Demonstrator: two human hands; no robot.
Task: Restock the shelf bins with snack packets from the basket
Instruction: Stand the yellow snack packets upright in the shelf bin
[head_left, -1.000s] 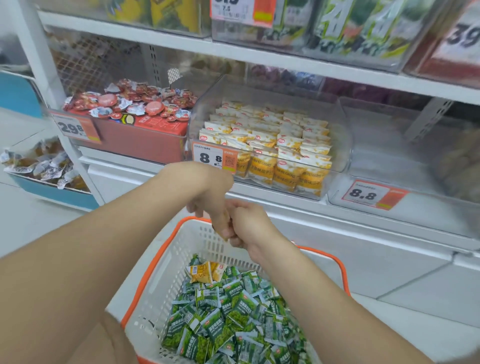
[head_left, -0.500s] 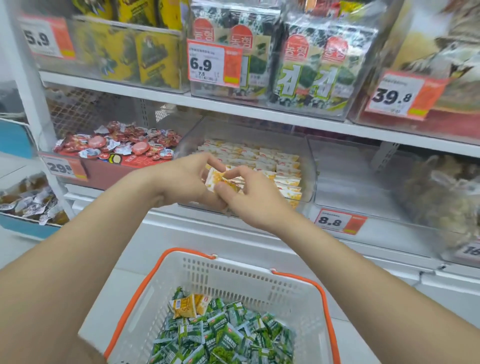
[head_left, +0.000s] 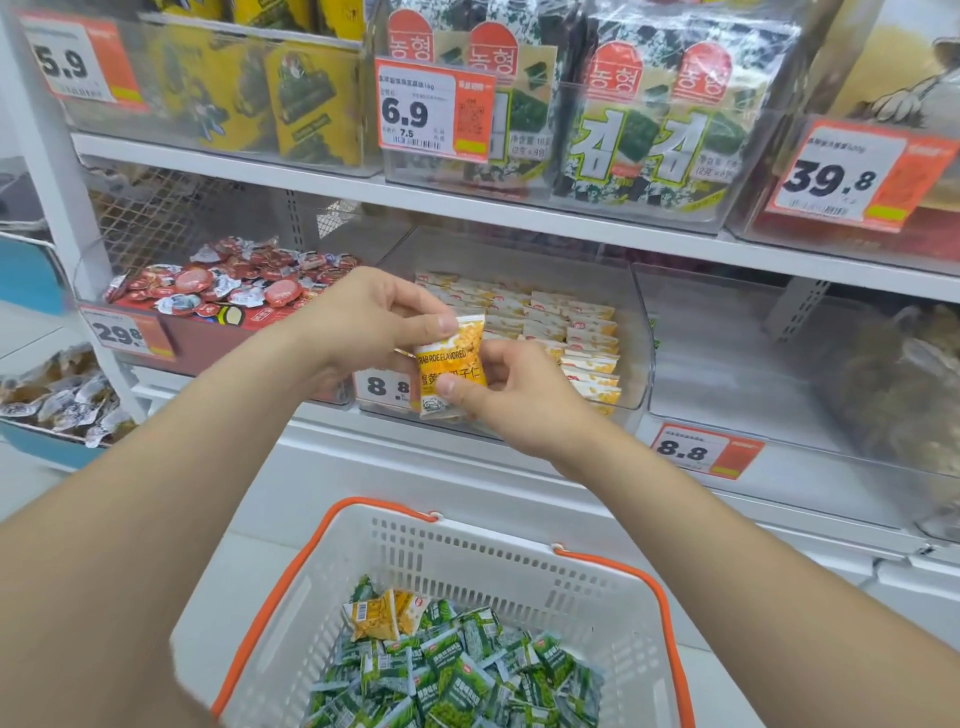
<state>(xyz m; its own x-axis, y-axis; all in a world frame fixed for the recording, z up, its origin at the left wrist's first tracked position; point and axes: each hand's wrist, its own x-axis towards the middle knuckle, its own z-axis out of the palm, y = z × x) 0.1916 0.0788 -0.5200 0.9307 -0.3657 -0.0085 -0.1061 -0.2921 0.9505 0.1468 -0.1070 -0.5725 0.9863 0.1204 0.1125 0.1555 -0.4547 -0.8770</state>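
Left grip and right grip are pinching 1 yellow packet, now turned upright before my clear bin.

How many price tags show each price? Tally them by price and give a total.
8.8 tags: 2, one partly behind the held yellow packet
5.9 tag: 1
6.9 tag: 1
39.8 tag: 1
29.8 tag: 1
Total: 6

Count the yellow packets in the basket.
2. One yellow packet lies at the far left of the basket on the green packets; the second sits just right of it. Others may be buried.
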